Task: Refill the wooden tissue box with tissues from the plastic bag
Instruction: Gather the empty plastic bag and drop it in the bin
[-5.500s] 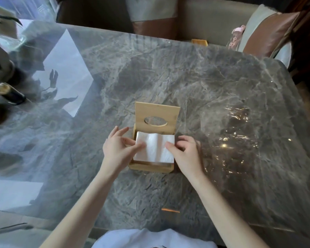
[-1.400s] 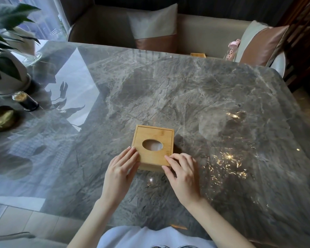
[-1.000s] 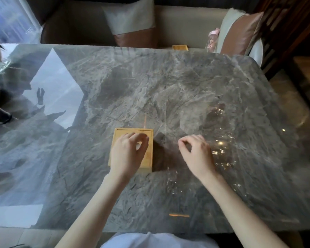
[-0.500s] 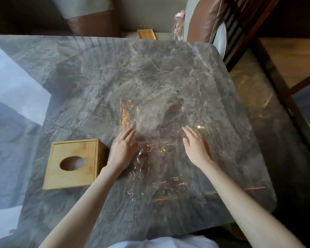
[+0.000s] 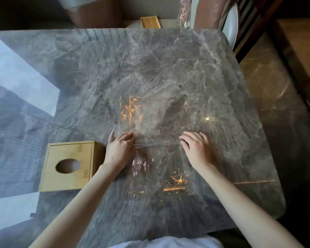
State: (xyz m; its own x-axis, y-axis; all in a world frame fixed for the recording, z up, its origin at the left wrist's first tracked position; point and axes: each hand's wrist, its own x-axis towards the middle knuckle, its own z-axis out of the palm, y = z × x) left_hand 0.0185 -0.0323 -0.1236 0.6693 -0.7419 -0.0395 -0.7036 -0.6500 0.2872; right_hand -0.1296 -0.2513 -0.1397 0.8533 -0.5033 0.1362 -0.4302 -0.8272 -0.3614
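The fingers (image 5: pixel 127 136) of the left hand (image 5: pixel 119 149) curl down onto the left edge of the clear plastic bag (image 5: pixel 156 140), pinching a ridge of film that runs across to the right hand (image 5: pixel 197 151). The right hand's fingers (image 5: pixel 185 140) are bent over the other end of that same ridge and press it at the bag's right side; whether they nip the film or only pin it down cannot be told. Both hands lie palm down, forearms reaching in from the near edge.

The bag lies flat and crumpled on the grey marble tabletop (image 5: pixel 168 59), spreading both beyond the hands and back toward the person, with orange glints on its creases. It looks see-through all over.

The wooden tissue box (image 5: pixel 68 166) stands just left of the bag, close to the left wrist, its lid shut and the oval slot facing up. No tissue shows in the slot.

Beyond the tabletop's far edge from the bag lies a small wooden tray (image 5: pixel 150 22).
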